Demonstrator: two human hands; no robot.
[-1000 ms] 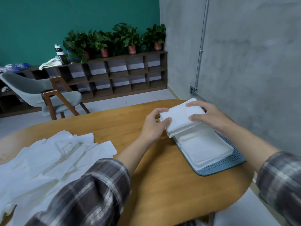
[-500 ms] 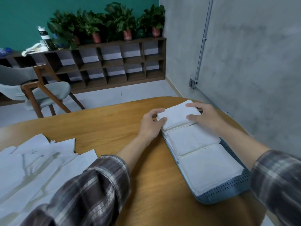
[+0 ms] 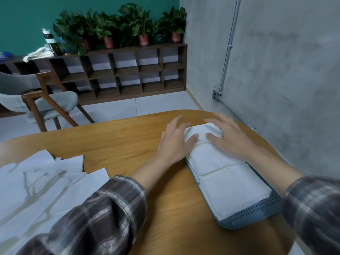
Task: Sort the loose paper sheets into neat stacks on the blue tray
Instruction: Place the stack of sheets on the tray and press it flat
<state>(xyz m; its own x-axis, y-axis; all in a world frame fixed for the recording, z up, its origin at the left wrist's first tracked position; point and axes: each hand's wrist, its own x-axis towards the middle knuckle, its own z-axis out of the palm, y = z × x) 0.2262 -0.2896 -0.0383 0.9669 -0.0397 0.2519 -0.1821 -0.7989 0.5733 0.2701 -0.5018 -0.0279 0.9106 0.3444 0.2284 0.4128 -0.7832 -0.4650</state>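
Paper stack (image 3: 202,131), gripped above the blue tray (image 3: 248,216) a second ago, now lies on its far end between my left hand (image 3: 174,142) and right hand (image 3: 228,138), both released, fingers spread flat against it; loose sheets (image 3: 36,190) well left of my left hand await sorting

So the white folded paper stack (image 3: 200,131) that both hands were gripping up in the air a second ago is now down on the blue perforated tray (image 3: 253,216), right under them. The left hand (image 3: 174,142) and right hand (image 3: 230,137) have let go, fingers spread flat over it.
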